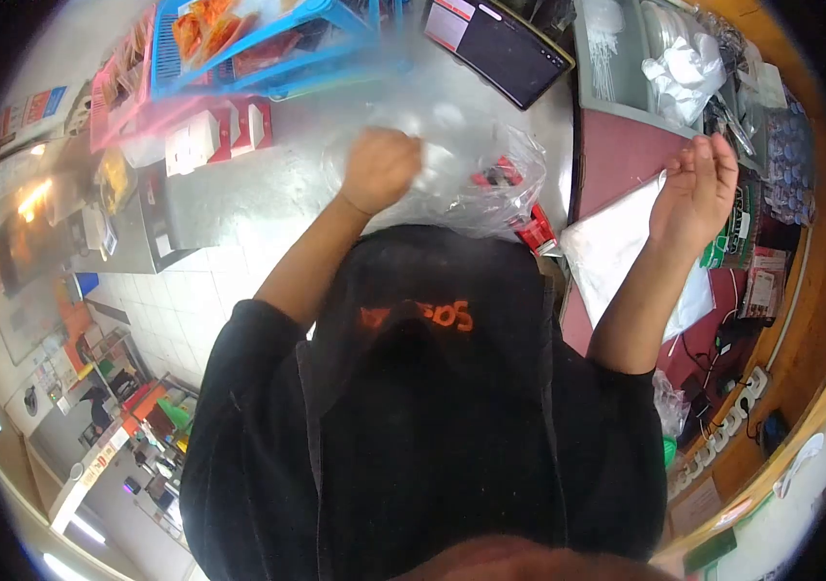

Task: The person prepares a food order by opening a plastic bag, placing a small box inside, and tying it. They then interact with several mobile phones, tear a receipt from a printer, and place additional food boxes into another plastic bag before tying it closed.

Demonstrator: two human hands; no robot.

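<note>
My left hand is closed in a fist over the metal counter, beside a clear, shiny plastic shape that is blurred. What its fingers hold, if anything, is hidden. A clear plastic bag with red and black packets near it lies to the right of that fist. My right hand is raised at the right with its fingers stretched and slightly bent, and nothing shows in it. Below it are white sheets or flat bags. Just beyond its fingertips stands a grey divided tray with utensils and crumpled white plastic.
A blue basket with orange-red packages and a pink basket stand at the back. Red-and-white boxes sit before them. A dark-screened tablet or phone lies at the back. Cables and power strips run along the right.
</note>
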